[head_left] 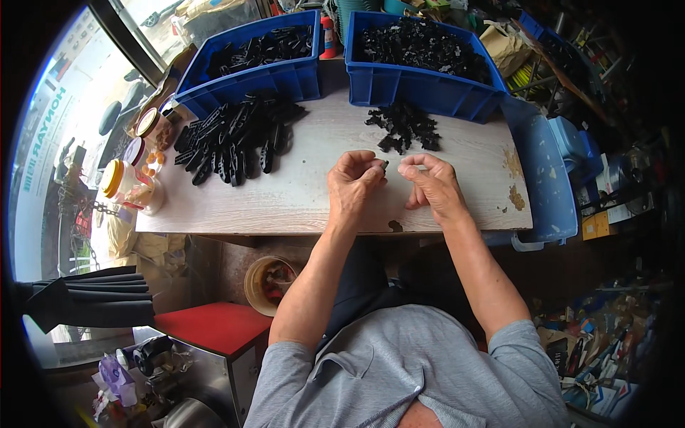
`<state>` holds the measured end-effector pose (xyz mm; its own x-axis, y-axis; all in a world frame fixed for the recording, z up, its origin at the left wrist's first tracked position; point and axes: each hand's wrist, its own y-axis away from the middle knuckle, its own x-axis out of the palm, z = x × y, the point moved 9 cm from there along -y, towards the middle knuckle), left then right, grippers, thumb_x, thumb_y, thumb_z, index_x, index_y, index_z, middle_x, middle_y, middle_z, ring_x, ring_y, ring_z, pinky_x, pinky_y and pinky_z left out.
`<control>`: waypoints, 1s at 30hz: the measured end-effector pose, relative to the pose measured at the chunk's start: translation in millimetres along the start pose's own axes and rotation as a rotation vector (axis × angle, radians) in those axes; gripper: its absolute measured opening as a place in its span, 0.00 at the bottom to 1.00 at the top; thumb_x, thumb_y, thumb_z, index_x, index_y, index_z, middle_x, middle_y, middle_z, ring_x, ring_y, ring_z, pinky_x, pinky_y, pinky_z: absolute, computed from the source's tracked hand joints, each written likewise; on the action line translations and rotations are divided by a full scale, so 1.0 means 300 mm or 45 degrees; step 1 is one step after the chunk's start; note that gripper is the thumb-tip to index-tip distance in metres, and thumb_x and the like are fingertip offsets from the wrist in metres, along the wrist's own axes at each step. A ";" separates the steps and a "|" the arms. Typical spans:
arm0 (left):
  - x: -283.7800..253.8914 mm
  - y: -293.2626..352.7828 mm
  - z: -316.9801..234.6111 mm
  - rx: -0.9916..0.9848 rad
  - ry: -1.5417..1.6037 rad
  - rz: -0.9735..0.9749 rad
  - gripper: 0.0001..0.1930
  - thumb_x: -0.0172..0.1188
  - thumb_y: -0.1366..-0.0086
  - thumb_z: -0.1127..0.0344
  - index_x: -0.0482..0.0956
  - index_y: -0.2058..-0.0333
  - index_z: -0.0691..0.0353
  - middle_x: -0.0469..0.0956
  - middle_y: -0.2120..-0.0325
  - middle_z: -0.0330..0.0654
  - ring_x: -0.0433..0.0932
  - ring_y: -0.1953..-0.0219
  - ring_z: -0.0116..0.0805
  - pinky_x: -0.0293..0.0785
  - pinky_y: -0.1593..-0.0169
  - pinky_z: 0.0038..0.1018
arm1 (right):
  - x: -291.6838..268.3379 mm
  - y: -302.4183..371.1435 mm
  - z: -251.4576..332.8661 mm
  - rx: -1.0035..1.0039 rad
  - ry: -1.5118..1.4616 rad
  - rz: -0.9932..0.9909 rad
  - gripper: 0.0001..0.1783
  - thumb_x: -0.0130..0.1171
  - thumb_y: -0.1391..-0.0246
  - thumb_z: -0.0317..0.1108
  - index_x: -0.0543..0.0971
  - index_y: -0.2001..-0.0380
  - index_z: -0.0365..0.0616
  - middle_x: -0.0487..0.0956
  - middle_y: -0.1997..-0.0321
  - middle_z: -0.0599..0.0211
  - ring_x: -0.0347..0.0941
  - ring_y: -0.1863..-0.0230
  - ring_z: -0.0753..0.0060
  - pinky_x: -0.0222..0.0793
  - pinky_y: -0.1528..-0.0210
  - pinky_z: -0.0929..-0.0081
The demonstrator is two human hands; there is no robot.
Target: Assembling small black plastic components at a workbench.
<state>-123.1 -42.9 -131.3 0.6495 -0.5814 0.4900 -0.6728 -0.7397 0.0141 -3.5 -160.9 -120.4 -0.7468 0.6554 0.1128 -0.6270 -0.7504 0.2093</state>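
Observation:
My left hand (354, 181) is over the near middle of the table, its thumb and fingers pinched on a small black plastic piece (385, 165). Just to the right is my right hand (433, 187), a little apart from the left. Its thumb and forefinger are drawn together; anything between them is too small to make out. Beyond the hands lies a loose heap of small, jagged black plastic parts (404, 127). Farther left is a bigger pile of long black plastic pieces with slots (232, 139).
Two blue bins of black parts, a left bin (300, 85) and a right bin (421, 96), stand along the table's (285, 203) far side. Lidded jars (135, 187) line its left edge. A blue plastic tub (546, 192) adjoins the right edge. A bucket (258, 285) is below.

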 end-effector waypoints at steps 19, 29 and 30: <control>-0.052 0.048 -0.246 0.785 -1.457 -0.270 0.16 0.67 0.44 0.69 0.78 0.57 0.63 0.79 0.59 0.46 0.77 0.59 0.41 0.73 0.56 0.31 | 0.050 -0.011 0.004 -0.052 0.032 0.203 0.11 0.67 0.47 0.36 0.78 0.67 0.42 0.65 0.92 0.75 0.63 0.92 0.80 0.67 0.87 0.78; -0.326 -0.158 -0.326 0.441 -2.439 -0.472 0.18 0.63 0.46 0.64 0.79 0.55 0.58 0.80 0.59 0.41 0.72 0.51 0.45 0.64 0.50 0.43 | 0.043 -0.013 0.003 -0.092 -0.017 0.146 0.10 0.66 0.46 0.36 0.77 0.68 0.43 0.64 0.91 0.75 0.67 0.90 0.78 0.70 0.87 0.75; -0.319 -0.150 -0.323 0.560 -2.416 -0.472 0.16 0.63 0.45 0.63 0.80 0.56 0.58 0.80 0.59 0.41 0.72 0.50 0.45 0.64 0.50 0.43 | 0.040 -0.012 0.003 -0.092 -0.012 0.131 0.10 0.66 0.47 0.36 0.77 0.68 0.43 0.64 0.91 0.75 0.67 0.89 0.79 0.71 0.86 0.75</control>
<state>-189.4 78.8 -94.5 0.3902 0.2619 -0.8827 -0.5146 -0.7330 -0.4449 -10.0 -150.1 -119.0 -0.8062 0.5750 0.1394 -0.5616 -0.8179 0.1254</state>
